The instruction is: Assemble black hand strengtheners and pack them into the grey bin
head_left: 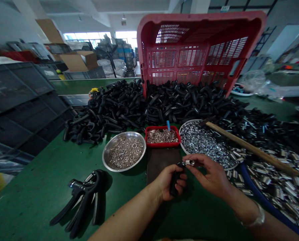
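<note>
My left hand (171, 180) is wrapped round a black handle (174, 183) near the middle of the table. Between the thumb and fingers of my right hand (206, 170) is a shiny metal spring (189, 162), which meets the upper end of the handle. Just beyond my hands lies a dark plate (162, 162). A red tray (163, 145) of small metal pins and a steel bowl (105, 155) of small metal parts stand behind it. Assembled black hand grips (83, 197) lie at the left.
A big pile of black handles (119, 107) spreads before a tipped red crate (202, 16). At the right are a dish of metal parts (202, 140), a wooden-handled hammer (252, 147) and loose springs (280, 194). Grey crates (21, 90) are stacked at the left.
</note>
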The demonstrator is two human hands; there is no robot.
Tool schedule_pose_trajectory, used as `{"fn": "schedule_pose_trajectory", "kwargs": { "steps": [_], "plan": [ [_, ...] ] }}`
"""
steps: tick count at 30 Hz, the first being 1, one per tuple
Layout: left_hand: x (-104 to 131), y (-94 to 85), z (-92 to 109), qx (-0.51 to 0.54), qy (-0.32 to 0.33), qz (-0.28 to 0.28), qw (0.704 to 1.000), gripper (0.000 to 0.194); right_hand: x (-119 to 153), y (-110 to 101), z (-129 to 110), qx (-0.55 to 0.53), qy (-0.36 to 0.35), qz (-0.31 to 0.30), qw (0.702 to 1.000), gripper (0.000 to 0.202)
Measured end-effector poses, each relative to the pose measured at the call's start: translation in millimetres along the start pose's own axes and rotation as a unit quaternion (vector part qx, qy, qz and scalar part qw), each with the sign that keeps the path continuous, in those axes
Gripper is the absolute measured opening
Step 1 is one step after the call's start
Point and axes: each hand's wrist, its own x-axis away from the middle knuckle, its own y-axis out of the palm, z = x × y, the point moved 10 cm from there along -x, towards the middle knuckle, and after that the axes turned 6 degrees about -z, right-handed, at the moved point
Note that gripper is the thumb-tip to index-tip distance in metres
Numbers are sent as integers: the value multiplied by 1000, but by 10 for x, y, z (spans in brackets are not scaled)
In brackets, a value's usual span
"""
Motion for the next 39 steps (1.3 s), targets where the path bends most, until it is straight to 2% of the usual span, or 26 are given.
{"fn": "schedule_pose_trajectory", "kwargs": {
  "steps": [6, 11, 24, 26, 29, 31, 34, 37, 39],
  "plan": [
    [-2, -23, -31, 11, -17, -3, 1000, 17, -5, 46, 23, -7, 7, -14, 1000, 19],
    [3, -11, -18, 24, -12, -21, 999, 15, -1, 55, 45, -12, 4, -20, 1000, 20],
    [-1, -6, -13, 12, -13, -29, 999, 14, 2, 68, 8, -24, 0, -31, 999, 21],
    [-3, -13, -11, 5, -10, -29, 1000, 14, -13, 78, 25, -26, 12, -39, 999, 20],
    [11, -3, -28, -16, -15, -34, 999, 15, -47, 117, 154, -76, 76, -59, 992, 19],
    [31, 36, -28, -32, -13, -51, 998, 19, -48, 199, 295, -165, 141, -84, 972, 21],
    [58, 88, -28, -61, -13, -75, 995, 27, 3, 372, 466, -310, 224, -124, 916, 26],
    [55, 7, -50, -101, -33, -40, 993, 36, 76, 478, 586, -394, 281, -133, 865, 28],
    [49, -70, -59, -129, -45, -2, 991, 42, 110, 502, 636, -419, 301, -128, 847, 29]
  ]
}}
